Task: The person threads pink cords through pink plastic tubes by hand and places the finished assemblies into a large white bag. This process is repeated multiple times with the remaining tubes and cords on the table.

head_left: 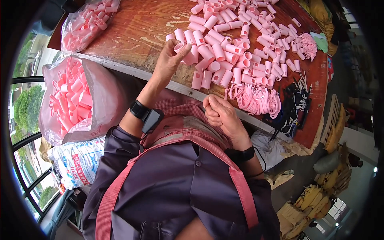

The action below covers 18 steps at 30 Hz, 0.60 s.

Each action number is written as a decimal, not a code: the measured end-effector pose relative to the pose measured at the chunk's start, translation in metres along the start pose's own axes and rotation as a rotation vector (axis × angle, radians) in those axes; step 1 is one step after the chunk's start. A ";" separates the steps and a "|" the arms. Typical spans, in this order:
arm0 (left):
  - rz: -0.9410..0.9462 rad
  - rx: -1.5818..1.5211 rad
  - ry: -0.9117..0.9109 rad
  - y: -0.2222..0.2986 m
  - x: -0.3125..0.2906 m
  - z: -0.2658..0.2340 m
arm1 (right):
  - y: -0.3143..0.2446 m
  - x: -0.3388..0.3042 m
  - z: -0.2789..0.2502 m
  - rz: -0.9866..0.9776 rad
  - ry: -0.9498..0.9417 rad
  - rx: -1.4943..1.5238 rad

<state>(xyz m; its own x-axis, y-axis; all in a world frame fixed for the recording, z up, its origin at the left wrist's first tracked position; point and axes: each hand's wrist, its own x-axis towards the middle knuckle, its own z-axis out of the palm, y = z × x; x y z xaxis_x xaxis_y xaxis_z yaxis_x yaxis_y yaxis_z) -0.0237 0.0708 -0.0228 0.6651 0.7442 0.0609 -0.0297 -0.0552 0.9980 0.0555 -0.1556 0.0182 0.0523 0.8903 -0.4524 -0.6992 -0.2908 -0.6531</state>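
My left hand (168, 60) is closed around a pink plastic tube (191, 56) at the near edge of the wooden table. Its round open end faces up between thumb and fingers. Lower and to the right, in front of the apron, my right hand (222, 114) is curled with thumb and forefinger pinched together. From that pinch a thin wire-like piece (208, 88) runs up toward the tubes; its exact kind is too fine to make out. A large heap of pink tubes (232, 48), many with a round side hole, lies just beyond both hands.
A looped bundle of pink cord (258, 100) lies at the table's near edge, beside dark cords with white tips (296, 102). Another pink cord bundle (308, 46) sits farther right. At left stand an open bag of corded tubes (74, 98) and a clear bag of tubes (86, 26).
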 end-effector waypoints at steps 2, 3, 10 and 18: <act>-0.201 -0.415 -0.104 0.007 -0.007 0.001 | 0.000 0.002 0.007 0.028 -0.016 -0.023; -0.299 -0.623 -0.157 0.012 -0.010 0.002 | -0.001 0.002 0.011 0.042 -0.024 -0.040; -0.370 -0.806 -0.172 0.038 -0.025 0.013 | 0.001 -0.002 0.017 0.071 -0.043 -0.111; -0.148 -0.451 -0.166 0.030 -0.035 0.024 | 0.007 -0.006 0.014 0.061 -0.005 -0.032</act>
<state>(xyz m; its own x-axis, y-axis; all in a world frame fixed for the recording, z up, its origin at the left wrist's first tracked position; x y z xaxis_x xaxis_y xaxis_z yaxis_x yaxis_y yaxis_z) -0.0297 0.0269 0.0051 0.7951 0.6046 -0.0488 -0.2209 0.3636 0.9050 0.0407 -0.1578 0.0249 0.0069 0.8722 -0.4891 -0.6775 -0.3557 -0.6438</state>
